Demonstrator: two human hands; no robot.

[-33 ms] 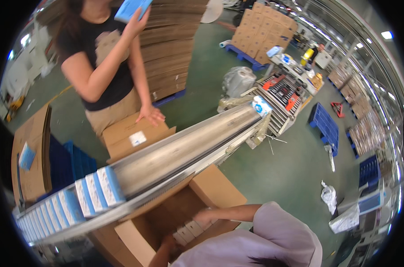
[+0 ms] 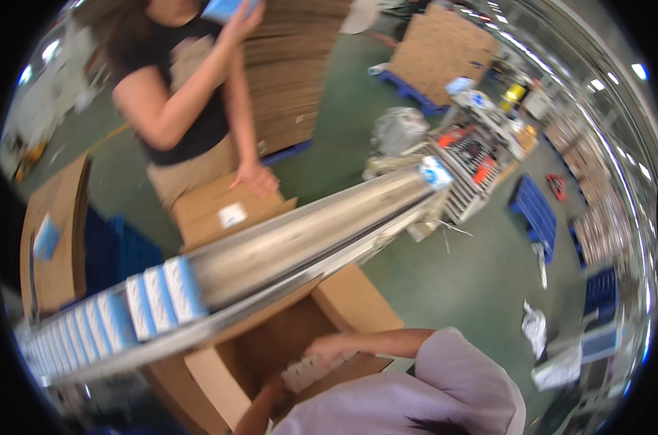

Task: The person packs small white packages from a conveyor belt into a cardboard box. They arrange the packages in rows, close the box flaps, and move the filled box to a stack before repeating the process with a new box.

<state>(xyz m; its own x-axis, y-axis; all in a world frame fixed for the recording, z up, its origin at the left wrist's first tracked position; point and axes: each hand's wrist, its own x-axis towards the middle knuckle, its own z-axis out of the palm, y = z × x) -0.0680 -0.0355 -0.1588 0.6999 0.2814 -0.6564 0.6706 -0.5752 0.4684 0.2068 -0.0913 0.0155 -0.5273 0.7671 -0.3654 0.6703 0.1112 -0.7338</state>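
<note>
Both my hands reach into an open cardboard carton (image 2: 358,297) in front of me. Between them lies a row of several small white boxes (image 2: 305,373) near the carton's near side. My left hand (image 2: 273,388) is at the row's left end, partly hidden by the arm and blurred. My right hand (image 2: 327,346) curls over the row from the right side, fingers bent on the boxes. The two hands appear to clamp the row from its ends. Just beyond the carton runs a conveyor (image 2: 307,243) carrying several blue-and-white boxes (image 2: 184,288) standing in a line at left.
Across the conveyor a person (image 2: 177,101) holds up a blue box (image 2: 227,9), other hand on a closed carton (image 2: 231,215). Another blue-and-white box (image 2: 436,172) sits at the belt's far end, by a roller table (image 2: 474,156). A blue pallet (image 2: 533,217) leans at right.
The surroundings have shifted slightly right and down in the view as my head moves. My hands remain at the row of white boxes, a little higher in the picture.
</note>
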